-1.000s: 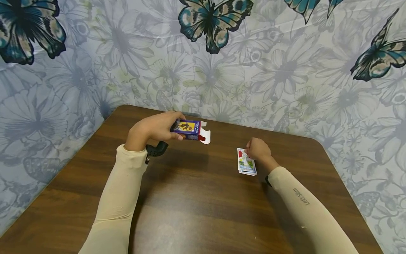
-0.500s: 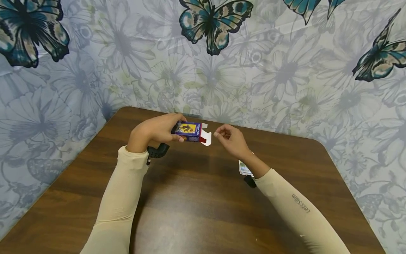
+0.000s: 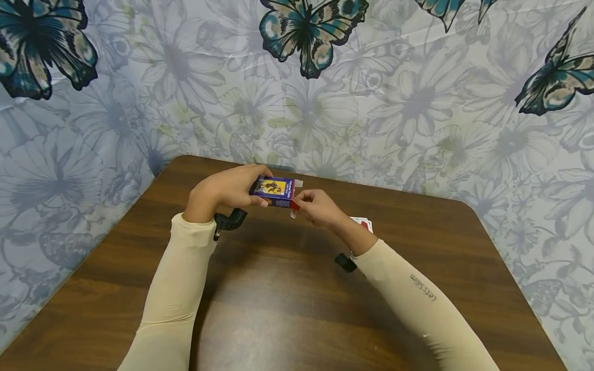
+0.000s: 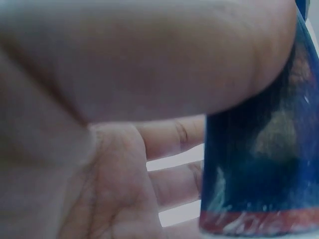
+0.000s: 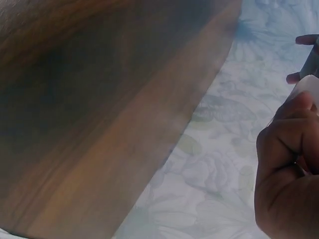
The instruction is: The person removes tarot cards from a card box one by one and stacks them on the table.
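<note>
A purple card box (image 3: pixel 275 186) with a yellow picture is held above the table in my left hand (image 3: pixel 225 189), thumb on one side and fingers on the other. Up close in the left wrist view, the box's dark blue side (image 4: pixel 259 169) lies between thumb and fingers. At the box's open right end, my right hand (image 3: pixel 320 208) pinches the flap between thumb and fingertips. The right wrist view shows the pale flap (image 5: pixel 310 87) at those fingertips. Behind my right wrist a small pile of picture cards (image 3: pixel 365 224) lies on the table, mostly hidden.
The brown wooden table (image 3: pixel 260 299) has rounded far corners. Right behind it hangs a pale floral cloth (image 3: pixel 408 113) with large butterflies. Dark wrist cameras are strapped under both wrists.
My right hand has left the card pile, moved left to the box's open end and taken its flap. The left hand and box have hardly moved.
</note>
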`<state>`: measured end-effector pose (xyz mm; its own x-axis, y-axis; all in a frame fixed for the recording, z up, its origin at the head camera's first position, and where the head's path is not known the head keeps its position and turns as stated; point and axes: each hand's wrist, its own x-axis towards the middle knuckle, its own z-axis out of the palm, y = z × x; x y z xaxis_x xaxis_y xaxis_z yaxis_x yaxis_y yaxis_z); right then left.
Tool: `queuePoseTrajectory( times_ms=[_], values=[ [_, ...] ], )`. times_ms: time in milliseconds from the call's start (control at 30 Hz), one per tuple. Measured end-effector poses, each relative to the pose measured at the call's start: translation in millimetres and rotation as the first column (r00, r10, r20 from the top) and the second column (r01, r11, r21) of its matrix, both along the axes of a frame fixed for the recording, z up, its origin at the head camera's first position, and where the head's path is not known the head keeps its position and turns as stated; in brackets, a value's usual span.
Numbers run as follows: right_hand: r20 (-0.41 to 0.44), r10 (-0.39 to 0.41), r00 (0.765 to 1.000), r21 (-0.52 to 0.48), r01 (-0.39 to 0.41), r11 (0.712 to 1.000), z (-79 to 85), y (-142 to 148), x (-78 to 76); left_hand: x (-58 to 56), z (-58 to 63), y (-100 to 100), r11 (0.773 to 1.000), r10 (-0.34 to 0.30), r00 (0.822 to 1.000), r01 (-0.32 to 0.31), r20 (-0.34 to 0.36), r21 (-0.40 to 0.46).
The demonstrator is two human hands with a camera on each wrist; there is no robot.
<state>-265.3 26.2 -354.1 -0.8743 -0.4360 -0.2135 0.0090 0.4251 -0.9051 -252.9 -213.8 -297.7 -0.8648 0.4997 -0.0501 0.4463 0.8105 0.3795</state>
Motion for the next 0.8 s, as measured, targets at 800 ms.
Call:
queuePoseTrajectory(
  times_ms=[800],
  values=[
    [0.038,-0.066,0.997,-0.074,0.069,0.995,4.6,32.8,-3.3,0.5,2.0,-5.0,1.0,0.004,1.0,-0.004,-0.016,-0.006]
  ],
)
